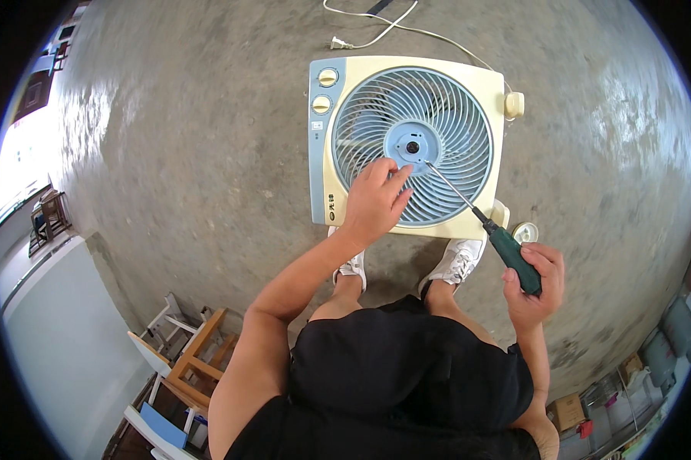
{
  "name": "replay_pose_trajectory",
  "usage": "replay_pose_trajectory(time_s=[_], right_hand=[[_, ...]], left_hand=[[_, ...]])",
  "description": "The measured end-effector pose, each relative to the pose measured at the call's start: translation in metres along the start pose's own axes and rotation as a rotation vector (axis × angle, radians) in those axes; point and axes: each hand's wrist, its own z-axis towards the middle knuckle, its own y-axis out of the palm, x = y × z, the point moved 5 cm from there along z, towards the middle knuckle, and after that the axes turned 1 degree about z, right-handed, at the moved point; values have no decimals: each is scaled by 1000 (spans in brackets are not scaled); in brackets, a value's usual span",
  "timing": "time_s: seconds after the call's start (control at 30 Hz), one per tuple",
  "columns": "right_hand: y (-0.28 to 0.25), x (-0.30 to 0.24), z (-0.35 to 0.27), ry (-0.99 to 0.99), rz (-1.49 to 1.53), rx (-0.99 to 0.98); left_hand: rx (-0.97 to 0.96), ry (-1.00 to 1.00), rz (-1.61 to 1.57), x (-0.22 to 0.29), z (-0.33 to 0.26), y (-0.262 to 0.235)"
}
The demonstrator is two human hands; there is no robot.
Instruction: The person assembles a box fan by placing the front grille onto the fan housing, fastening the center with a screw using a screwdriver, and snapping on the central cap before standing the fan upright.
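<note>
Grey, glossy floor (207, 153) surrounds the fan (412, 138); left hand (374, 201) spread, right hand (538, 290) gripping screwdriver (512, 254).

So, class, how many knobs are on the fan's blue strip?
2 on the fan: the upper knob near its top left corner in the picture, and the lower knob just below.

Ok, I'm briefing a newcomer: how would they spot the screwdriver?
Find the cream-and-blue fan by the white shoes. From near its round central hub, the screwdriver slants down and right to the right hand. Its thin metal shaft and dark green handle set it apart from the pale fan.
</note>
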Motion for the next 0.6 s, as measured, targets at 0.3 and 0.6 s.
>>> replay_pose_trajectory(time_s=[0.3, 0.6], right_hand=[[10, -11, 10, -87, -49, -26], [14, -10, 9, -77, -45, -34]], left_hand=[[-78, 31, 182, 7, 4, 6], [-122, 8, 204, 6, 2, 9]])
